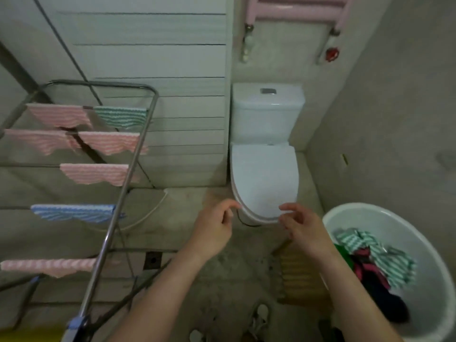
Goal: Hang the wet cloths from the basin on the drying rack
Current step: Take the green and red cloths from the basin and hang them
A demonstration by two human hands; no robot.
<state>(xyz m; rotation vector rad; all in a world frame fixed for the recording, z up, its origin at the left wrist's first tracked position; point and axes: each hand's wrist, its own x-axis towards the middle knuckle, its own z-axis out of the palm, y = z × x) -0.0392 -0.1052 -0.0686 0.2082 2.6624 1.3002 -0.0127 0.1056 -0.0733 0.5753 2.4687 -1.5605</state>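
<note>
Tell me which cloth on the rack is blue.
The blue-striped cloth on the drying rack, second rail from the near end; the others are pink, except the green cloth at the far end.

A white ceramic toilet with its lid closed stands against the far wall, a chrome flush button on top of its cistern. Above it a pink tubular radiator is fixed high up, with a red valve wheel below its right end. To the left runs a pale wall of horizontal panels; to the right, a bare grey plaster wall. The rough grey concrete floor has a dark square drain, a thin white cord and a ribbed wooden board. The light is dim and even.
</note>
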